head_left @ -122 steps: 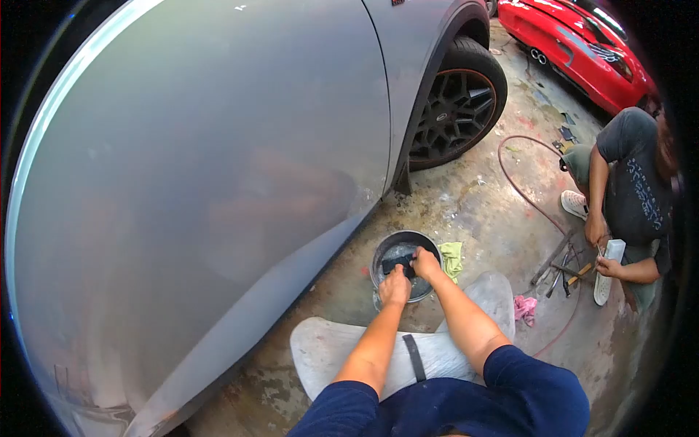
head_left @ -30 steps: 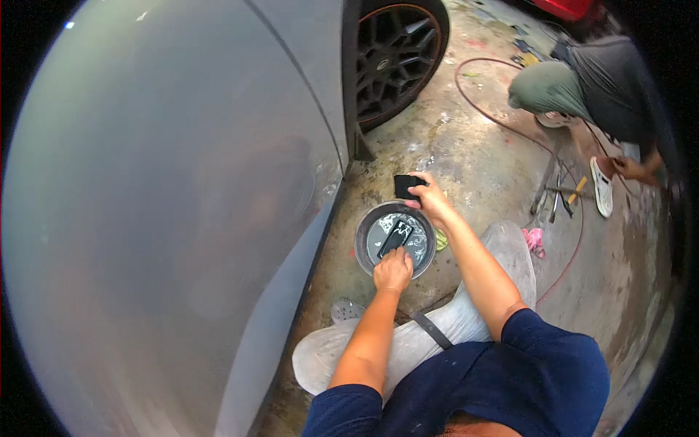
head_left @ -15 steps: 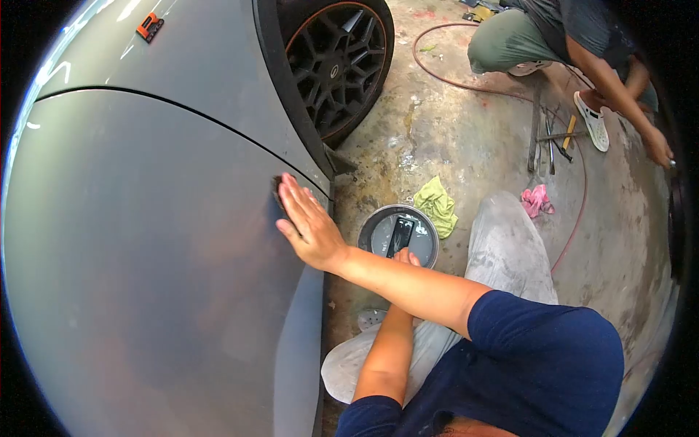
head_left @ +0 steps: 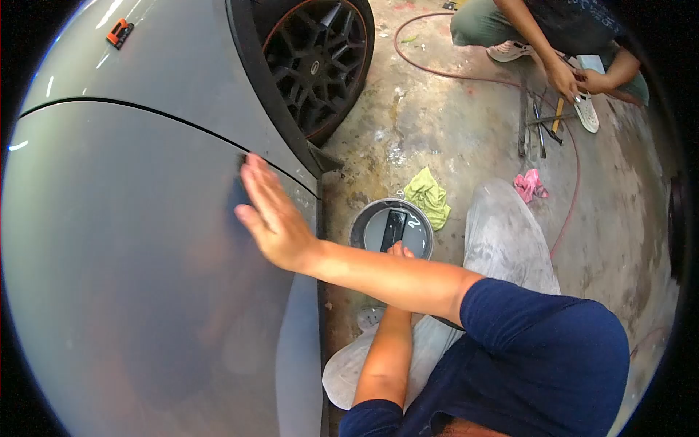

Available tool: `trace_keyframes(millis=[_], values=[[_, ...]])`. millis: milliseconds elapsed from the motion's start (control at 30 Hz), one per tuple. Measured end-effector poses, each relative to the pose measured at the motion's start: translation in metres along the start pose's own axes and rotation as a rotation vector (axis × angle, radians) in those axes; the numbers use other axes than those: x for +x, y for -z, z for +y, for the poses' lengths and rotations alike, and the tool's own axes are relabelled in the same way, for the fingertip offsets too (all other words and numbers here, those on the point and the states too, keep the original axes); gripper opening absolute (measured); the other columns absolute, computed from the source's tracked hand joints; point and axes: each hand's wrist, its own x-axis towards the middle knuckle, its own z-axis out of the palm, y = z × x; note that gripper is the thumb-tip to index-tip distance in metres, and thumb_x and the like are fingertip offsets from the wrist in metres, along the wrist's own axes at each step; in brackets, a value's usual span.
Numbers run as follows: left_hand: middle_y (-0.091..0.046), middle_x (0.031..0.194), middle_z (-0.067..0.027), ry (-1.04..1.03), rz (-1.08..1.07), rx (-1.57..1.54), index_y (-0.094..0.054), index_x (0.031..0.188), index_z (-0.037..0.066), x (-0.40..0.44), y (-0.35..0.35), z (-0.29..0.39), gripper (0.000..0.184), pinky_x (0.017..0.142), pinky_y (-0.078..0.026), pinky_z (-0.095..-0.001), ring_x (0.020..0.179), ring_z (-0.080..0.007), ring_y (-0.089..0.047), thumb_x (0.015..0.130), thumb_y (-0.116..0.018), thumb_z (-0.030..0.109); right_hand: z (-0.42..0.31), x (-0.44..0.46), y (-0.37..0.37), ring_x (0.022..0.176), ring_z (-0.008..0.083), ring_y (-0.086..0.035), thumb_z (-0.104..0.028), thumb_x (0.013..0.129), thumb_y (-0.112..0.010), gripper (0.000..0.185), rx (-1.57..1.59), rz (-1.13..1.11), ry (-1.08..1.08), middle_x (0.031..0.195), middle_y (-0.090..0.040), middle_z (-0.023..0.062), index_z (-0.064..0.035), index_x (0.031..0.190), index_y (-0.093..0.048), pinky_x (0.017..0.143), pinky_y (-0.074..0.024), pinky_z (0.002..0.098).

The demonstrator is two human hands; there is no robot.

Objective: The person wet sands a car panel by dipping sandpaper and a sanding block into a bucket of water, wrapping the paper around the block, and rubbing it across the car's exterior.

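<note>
My right hand lies against the grey car door, fingers stretched, pressing what looks like a dark piece of sandpaper. Only an edge of that piece shows past the fingertips; the rest is under the hand. Below, my left hand reaches into a round bucket of cloudy water. Its fingers are closed at the near end of a black rectangular block, and my right forearm partly covers this hand. A yellow-green cloth is on the floor touching the bucket's far side.
An orange-and-black tool rests on the fender beyond the door gap. The wheel stands ahead. A co-worker's hands are at the upper right, near hand tools. A pink cloth and a red hose lie on the floor.
My right hand has slid forward and left along the door panel. My left hand stays in the bucket at the black block. The co-worker's hands have come together farther left.
</note>
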Motion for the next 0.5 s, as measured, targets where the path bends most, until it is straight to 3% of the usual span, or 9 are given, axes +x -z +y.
trace_keyframes(millis=[133, 233, 333, 433, 500], values=[[-0.068, 0.109, -0.0244, -0.001, 0.014, 0.018, -0.064, 0.117, -0.002, 0.002, 0.016, 0.013, 0.031, 0.086, -0.051, -0.0528, 0.097, -0.0437, -0.065, 0.103, -0.050, 0.022, -0.010, 0.025, -0.004, 0.157, 0.0379, -0.013, -0.040, 0.110, -0.040, 0.070, -0.035, 0.052, 0.145, 0.167, -0.014, 0.0279, 0.0059, 0.159, -0.019, 0.127, -0.0141, 0.0504], [-0.068, 0.110, -0.0242, -0.011, 0.003, -0.019, -0.063, 0.119, -0.002, 0.001, -0.003, -0.005, 0.032, 0.086, -0.051, -0.0525, 0.098, -0.0436, -0.065, 0.104, -0.050, 0.023, 0.039, -0.032, -0.007, 0.157, 0.0389, -0.014, -0.040, 0.109, -0.041, 0.072, -0.076, 0.005, -0.073, 0.167, -0.014, 0.0289, 0.0075, 0.159, -0.019, 0.127, -0.0137, 0.0502], [-0.067, 0.107, -0.0245, -0.034, 0.045, -0.040, -0.061, 0.121, -0.002, -0.001, -0.008, -0.007, 0.033, 0.085, -0.048, -0.0539, 0.096, -0.0435, -0.063, 0.102, -0.050, 0.022, 0.018, -0.022, -0.005, 0.157, 0.0393, -0.015, -0.039, 0.109, -0.041, 0.071, 0.014, 0.020, -0.223, 0.167, -0.015, 0.0288, 0.0074, 0.159, -0.020, 0.127, -0.0131, 0.0499], [-0.067, 0.108, -0.0248, -0.047, 0.015, -0.056, -0.061, 0.122, -0.002, 0.002, 0.002, -0.005, 0.032, 0.084, -0.050, -0.0537, 0.096, -0.0442, -0.064, 0.101, -0.051, 0.020, -0.008, 0.023, -0.006, 0.157, 0.0388, -0.012, -0.039, 0.110, -0.040, 0.071, 0.004, 0.059, -0.043, 0.167, -0.014, 0.0286, 0.0067, 0.159, -0.019, 0.127, -0.0114, 0.0501], [-0.067, 0.109, -0.0247, 0.001, -0.018, -0.028, -0.061, 0.122, -0.002, 0.003, 0.007, 0.002, 0.033, 0.085, -0.050, -0.0536, 0.097, -0.0442, -0.064, 0.102, -0.049, 0.021, 0.008, 0.009, 0.000, 0.157, 0.0385, -0.011, -0.038, 0.109, -0.041, 0.071, -0.052, 0.007, -0.042, 0.167, -0.013, 0.0283, 0.0067, 0.159, -0.019, 0.127, -0.0110, 0.0499]])
